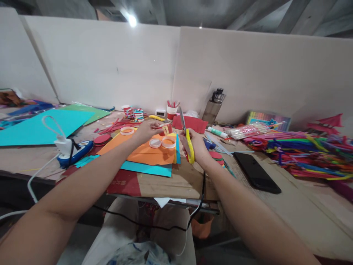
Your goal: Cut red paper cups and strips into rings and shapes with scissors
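Observation:
My right hand (199,148) grips a pair of yellow-handled scissors (190,149), their metal blades pointing up and away from me. Between the fingers of my left hand (146,131) is a small red-and-cream paper piece (167,129), apart from the blades. Below it lie sheets of orange paper (149,158) over turquoise paper (154,170). Two white rings, a left one (154,143) and a right one (168,142), rest on the orange paper. Another white ring (127,131) sits near my left forearm.
A black phone (256,173) and a heap of colourful pipe cleaners (311,154) lie at right. A dark bottle (213,108) and a red-and-white cup (172,111) stand at the back. At left are a blue power strip (74,152) and large turquoise sheets (46,127). Cables hang at the front edge.

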A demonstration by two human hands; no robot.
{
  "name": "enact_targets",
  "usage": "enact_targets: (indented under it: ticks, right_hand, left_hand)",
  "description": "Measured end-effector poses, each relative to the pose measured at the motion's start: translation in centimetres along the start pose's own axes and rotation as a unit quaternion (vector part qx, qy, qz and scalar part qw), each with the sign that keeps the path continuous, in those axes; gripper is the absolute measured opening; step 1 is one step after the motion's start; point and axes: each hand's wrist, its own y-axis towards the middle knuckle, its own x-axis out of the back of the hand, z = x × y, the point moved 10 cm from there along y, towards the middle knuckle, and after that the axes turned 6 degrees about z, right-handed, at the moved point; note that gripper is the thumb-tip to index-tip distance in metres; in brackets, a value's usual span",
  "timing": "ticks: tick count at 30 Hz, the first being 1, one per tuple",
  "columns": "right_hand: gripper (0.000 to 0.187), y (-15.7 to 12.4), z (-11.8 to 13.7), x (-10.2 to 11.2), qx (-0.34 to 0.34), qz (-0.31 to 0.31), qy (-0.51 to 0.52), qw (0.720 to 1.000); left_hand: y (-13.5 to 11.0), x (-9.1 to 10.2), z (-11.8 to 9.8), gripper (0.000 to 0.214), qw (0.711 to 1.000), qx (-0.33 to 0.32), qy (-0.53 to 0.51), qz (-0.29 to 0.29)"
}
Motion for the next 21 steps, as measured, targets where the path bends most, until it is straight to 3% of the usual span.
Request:
enact_targets:
  ticks: [3, 6, 12, 18, 21]
  right_hand:
    - [0.021, -0.5, 1.6, -0.2, 0.049, 0.002, 0.015, 0.999]
    - [0.027, -0.6, 2.0, -0.2, 0.066, 0.006, 0.018, 0.998]
    - [0.039, 0.0, 2.0, 0.0, 0.103, 0.004, 0.022, 0.994]
    - [0.052, 0.5, 1.7, 0.3, 0.103, -0.01, 0.162, 0.981]
    - [0.056, 0.5, 2.0, 0.0, 0.101, -0.007, 0.206, 0.973]
  left_hand:
    - [-0.9, 0.7, 1.0, 0.039, 0.973, 0.056, -0.223, -0.014]
    - [-1.5, 0.2, 0.9, 0.042, 0.944, 0.079, -0.321, -0.012]
    - [-1.8, -1.1, 0.1, 0.039, 0.939, 0.06, -0.337, -0.009]
    - [-2.0, -2.3, -1.6, 0.034, 0.952, -0.019, -0.305, 0.016]
    - [-2.3, -3.0, -2.8, 0.031, 0.969, -0.049, -0.239, 0.038]
